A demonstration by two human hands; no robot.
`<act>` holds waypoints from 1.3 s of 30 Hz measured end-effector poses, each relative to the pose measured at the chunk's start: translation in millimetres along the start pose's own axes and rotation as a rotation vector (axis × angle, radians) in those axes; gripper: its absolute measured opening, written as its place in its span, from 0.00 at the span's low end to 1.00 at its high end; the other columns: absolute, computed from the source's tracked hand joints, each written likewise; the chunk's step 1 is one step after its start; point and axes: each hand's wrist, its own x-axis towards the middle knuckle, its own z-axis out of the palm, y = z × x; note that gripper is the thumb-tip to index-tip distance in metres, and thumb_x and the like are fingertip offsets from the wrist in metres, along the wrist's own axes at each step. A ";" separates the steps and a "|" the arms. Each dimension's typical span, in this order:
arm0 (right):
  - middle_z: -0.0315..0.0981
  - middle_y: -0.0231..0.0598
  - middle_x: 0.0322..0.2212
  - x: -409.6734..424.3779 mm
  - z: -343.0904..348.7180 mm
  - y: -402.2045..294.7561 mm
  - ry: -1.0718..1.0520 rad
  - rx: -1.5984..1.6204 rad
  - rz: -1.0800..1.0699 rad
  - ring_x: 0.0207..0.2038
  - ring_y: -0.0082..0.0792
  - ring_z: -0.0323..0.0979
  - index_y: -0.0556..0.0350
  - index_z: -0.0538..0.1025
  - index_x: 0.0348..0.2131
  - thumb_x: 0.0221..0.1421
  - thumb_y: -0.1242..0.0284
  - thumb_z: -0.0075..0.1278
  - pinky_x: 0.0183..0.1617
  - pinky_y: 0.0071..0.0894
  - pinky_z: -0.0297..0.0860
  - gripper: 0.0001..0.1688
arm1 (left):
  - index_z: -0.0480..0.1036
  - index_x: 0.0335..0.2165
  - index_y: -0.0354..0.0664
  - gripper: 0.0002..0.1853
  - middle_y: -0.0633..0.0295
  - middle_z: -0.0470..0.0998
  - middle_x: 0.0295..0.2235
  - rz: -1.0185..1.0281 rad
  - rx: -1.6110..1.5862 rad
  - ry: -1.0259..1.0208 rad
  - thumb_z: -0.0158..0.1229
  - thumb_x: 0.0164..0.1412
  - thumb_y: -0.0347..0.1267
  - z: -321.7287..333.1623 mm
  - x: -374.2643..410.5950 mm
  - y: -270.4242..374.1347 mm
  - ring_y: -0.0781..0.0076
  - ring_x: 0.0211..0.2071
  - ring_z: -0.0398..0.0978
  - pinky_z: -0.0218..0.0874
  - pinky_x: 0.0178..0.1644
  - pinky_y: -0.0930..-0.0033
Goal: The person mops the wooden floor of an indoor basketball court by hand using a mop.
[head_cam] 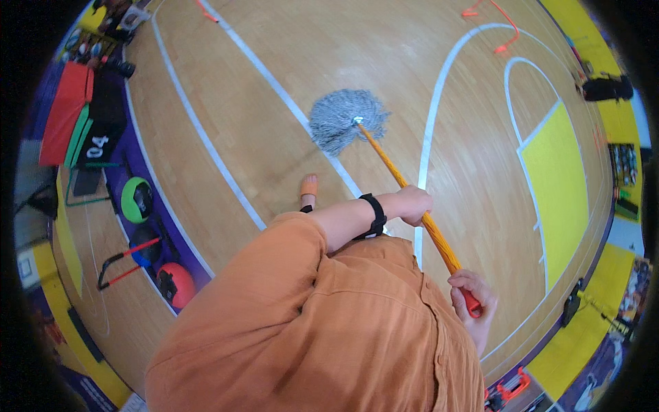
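A string mop lies with its grey yarn head (347, 118) spread on the wooden court floor (288, 149), over a white court line. Its orange-yellow handle (387, 162) slants from the head back toward my right side. Partway along that handle, my left hand (414, 205) grips it, a black band (375, 216) around the wrist. At the near end, my right hand (476, 296) curls around the red grip (471, 303). One foot in an orange slipper (309, 185) shows below my left forearm.
Green and red medicine balls (136, 200) (176, 285) sit along the left edge, near a red-and-black hurdle (123, 262). Padded plyo boxes (87, 123) stand farther up. Orange hurdles (507, 28) stand on the far court. A yellow painted key (558, 201) lies to the right.
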 end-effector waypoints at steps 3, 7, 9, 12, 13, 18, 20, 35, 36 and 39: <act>0.79 0.46 0.37 -22.6 -11.1 13.7 0.064 -0.077 -0.037 0.41 0.38 0.76 0.62 0.80 0.34 0.47 0.86 0.57 0.48 0.34 0.70 0.10 | 0.82 0.33 0.49 0.16 0.57 0.82 0.31 0.134 0.042 -0.078 0.70 0.46 0.44 16.7 38.3 24.4 0.53 0.38 0.80 0.71 0.41 0.54; 0.79 0.46 0.38 -51.4 -14.4 19.7 0.156 -0.136 -0.006 0.41 0.39 0.77 0.60 0.80 0.35 0.46 0.84 0.60 0.48 0.35 0.71 0.12 | 0.82 0.29 0.50 0.11 0.58 0.81 0.29 0.290 0.009 -0.111 0.70 0.44 0.38 36.9 64.9 61.2 0.53 0.36 0.79 0.71 0.39 0.52; 0.79 0.46 0.37 -60.4 -15.9 20.4 0.170 -0.149 -0.001 0.41 0.40 0.77 0.59 0.80 0.34 0.46 0.83 0.62 0.47 0.36 0.71 0.12 | 0.83 0.35 0.49 0.17 0.57 0.82 0.31 0.319 0.042 -0.235 0.73 0.45 0.42 39.7 73.2 80.7 0.53 0.38 0.80 0.71 0.42 0.54; 0.78 0.45 0.36 -67.7 -17.2 20.8 0.159 -0.163 -0.034 0.40 0.40 0.77 0.59 0.80 0.33 0.45 0.80 0.63 0.45 0.36 0.72 0.11 | 0.81 0.28 0.50 0.09 0.58 0.81 0.26 0.414 0.003 -0.262 0.70 0.44 0.36 48.6 76.2 94.2 0.52 0.33 0.79 0.70 0.37 0.52; 0.78 0.45 0.35 -68.7 -17.4 22.2 0.151 -0.172 -0.059 0.39 0.40 0.77 0.59 0.80 0.32 0.45 0.78 0.63 0.45 0.36 0.72 0.10 | 0.81 0.28 0.50 0.09 0.58 0.81 0.26 0.437 -0.010 -0.285 0.70 0.44 0.36 51.0 76.4 95.3 0.51 0.33 0.79 0.70 0.37 0.51; 0.77 0.43 0.32 -72.1 -8.5 21.1 0.199 -0.196 -0.103 0.35 0.38 0.77 0.58 0.79 0.27 0.44 0.75 0.64 0.40 0.34 0.72 0.09 | 0.82 0.36 0.47 0.17 0.56 0.83 0.33 0.431 0.029 -0.444 0.73 0.46 0.39 34.3 68.2 103.6 0.53 0.39 0.80 0.70 0.44 0.55; 0.77 0.42 0.31 -71.3 -4.4 16.7 0.198 -0.196 -0.130 0.34 0.37 0.77 0.57 0.77 0.26 0.46 0.75 0.63 0.39 0.34 0.72 0.08 | 0.82 0.37 0.47 0.17 0.55 0.83 0.33 0.443 0.008 -0.402 0.73 0.47 0.40 34.1 60.3 98.4 0.52 0.39 0.80 0.70 0.44 0.55; 0.78 0.43 0.28 -1.4 48.9 -23.9 -0.038 -0.073 -0.423 0.26 0.36 0.77 0.58 0.76 0.23 0.45 0.76 0.62 0.31 0.31 0.71 0.07 | 0.81 0.36 0.44 0.19 0.55 0.82 0.31 0.214 -0.075 -0.284 0.74 0.46 0.39 -29.5 -27.2 -2.3 0.51 0.37 0.80 0.70 0.41 0.54; 0.78 0.44 0.28 5.4 54.1 -27.0 -0.066 -0.073 -0.442 0.26 0.36 0.77 0.58 0.75 0.23 0.46 0.76 0.62 0.31 0.30 0.71 0.07 | 0.81 0.37 0.44 0.19 0.55 0.82 0.31 0.180 -0.087 -0.267 0.74 0.45 0.39 -29.9 -34.0 -13.9 0.51 0.37 0.80 0.70 0.41 0.54; 0.78 0.44 0.29 27.1 71.0 -34.1 -0.165 -0.066 -0.494 0.26 0.36 0.77 0.58 0.75 0.24 0.46 0.77 0.61 0.31 0.30 0.71 0.07 | 0.81 0.39 0.45 0.21 0.54 0.82 0.33 0.079 -0.064 -0.160 0.75 0.45 0.39 -32.8 -59.1 -48.9 0.50 0.38 0.80 0.70 0.41 0.54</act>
